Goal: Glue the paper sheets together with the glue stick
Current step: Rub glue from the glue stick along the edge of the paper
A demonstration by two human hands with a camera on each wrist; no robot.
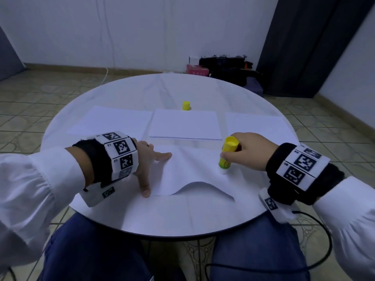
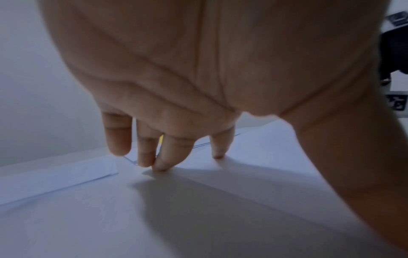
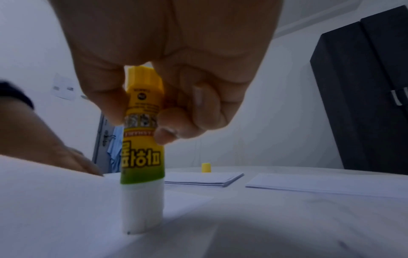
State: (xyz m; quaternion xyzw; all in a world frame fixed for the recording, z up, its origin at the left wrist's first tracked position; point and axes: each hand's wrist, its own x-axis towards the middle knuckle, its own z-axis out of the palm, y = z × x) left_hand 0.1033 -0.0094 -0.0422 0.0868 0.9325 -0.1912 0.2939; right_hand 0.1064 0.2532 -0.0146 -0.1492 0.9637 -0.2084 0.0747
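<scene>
Overhead, the left hand point(image 1: 149, 159) lies spread, fingers straight, pressing the near paper sheet point(image 1: 194, 171) onto the round table point(image 1: 182, 216). The sheet's near edge bows up off the surface. The right hand point(image 1: 247, 152) grips the glue stick point(image 1: 227, 154), tilted, white tip down on the sheet's right part. The yellow cap point(image 1: 186, 105) stands upright behind the middle stack of paper point(image 1: 184, 124); single sheets lie left point(image 1: 109, 121) and right point(image 1: 257, 123) of it.

Left wrist: palm raised, fingertips point(image 2: 162, 167) planted on the paper point(image 2: 198, 209), fingers extended, holding nothing.

Right wrist: thumb and fingers point(image 3: 172, 129) curl round the glue stick's point(image 3: 143, 157) yellow upper barrel. Its white end touches the sheet point(image 3: 243, 227). Cap point(image 3: 206, 167) well apart, behind the stack point(image 3: 205, 179).
</scene>
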